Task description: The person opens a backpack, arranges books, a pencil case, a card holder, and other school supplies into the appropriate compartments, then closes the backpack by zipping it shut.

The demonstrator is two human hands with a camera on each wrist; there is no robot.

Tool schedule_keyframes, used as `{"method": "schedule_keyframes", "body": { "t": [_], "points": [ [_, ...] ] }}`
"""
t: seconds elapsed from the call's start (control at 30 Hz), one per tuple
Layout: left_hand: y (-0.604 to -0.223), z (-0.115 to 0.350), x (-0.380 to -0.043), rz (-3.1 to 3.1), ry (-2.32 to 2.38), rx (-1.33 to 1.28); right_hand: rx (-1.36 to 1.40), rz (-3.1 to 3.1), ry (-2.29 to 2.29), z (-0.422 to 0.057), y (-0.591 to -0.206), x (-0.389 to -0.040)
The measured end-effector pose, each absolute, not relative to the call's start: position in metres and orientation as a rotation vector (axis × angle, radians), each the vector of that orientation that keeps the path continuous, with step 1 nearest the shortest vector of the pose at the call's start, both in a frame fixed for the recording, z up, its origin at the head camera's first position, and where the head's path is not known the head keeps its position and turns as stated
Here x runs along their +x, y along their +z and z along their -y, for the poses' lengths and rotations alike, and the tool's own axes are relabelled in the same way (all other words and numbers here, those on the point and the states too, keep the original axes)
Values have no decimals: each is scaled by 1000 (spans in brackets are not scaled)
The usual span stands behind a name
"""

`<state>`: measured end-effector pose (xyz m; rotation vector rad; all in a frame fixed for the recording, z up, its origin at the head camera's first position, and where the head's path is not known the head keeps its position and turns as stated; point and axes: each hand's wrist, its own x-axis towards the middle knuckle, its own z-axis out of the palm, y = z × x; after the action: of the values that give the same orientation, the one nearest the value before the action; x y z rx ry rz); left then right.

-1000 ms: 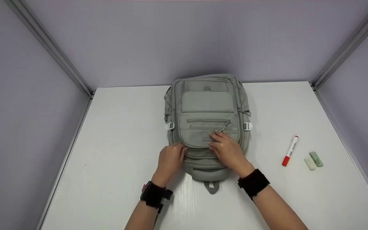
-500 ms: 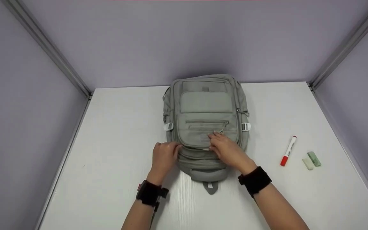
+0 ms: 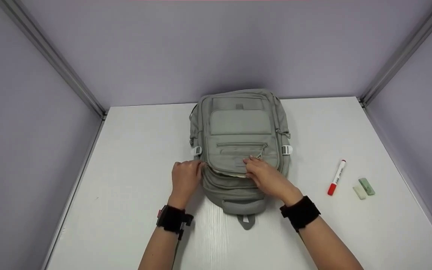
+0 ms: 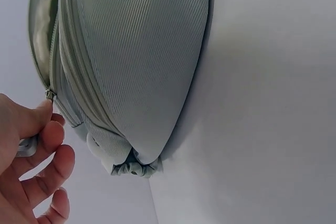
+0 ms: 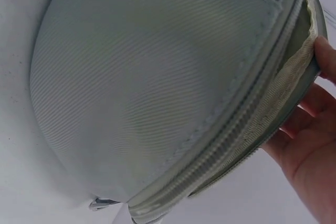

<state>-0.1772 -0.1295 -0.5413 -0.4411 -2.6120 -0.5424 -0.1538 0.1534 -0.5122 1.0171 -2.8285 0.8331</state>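
Note:
A grey-green backpack (image 3: 241, 122) lies front side up on the white table, its top handle toward me. At its left edge my left hand (image 3: 184, 182) pinches a zipper pull; the left wrist view shows the zipper slider (image 4: 50, 94) just beyond thumb and fingertips. Behind the slider the front compartment gapes, and its pale lining (image 5: 286, 80) shows in the right wrist view. My right hand (image 3: 270, 180) holds the edge of the front panel, thumb at the opening and fingers on the panel's outer face.
To the right of the backpack lie a white marker with a red cap (image 3: 336, 178), a green block (image 3: 366, 186) and a smaller pale block (image 3: 359, 192). Light grey panels (image 3: 201, 48) border the table at the back and both sides.
My left hand has moved left and slightly up along the zipper, and the gap under the front panel has widened. My right hand has stayed at the panel's edge.

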Motion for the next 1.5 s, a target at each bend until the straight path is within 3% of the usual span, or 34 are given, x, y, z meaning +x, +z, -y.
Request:
{"method": "schedule_keyframes", "body": {
  "t": [1.17,1.37,1.5],
  "points": [
    [-532,119,-258,2745,-358,-285,1074,2706,821,-157,-492,-157],
    [-528,121,-254,2761,-532,-304,1002,2557,803,-156,-485,-162],
    [-521,119,-244,2613,-953,-459,917,2458,754,-156,-476,-166]
  ]
}}
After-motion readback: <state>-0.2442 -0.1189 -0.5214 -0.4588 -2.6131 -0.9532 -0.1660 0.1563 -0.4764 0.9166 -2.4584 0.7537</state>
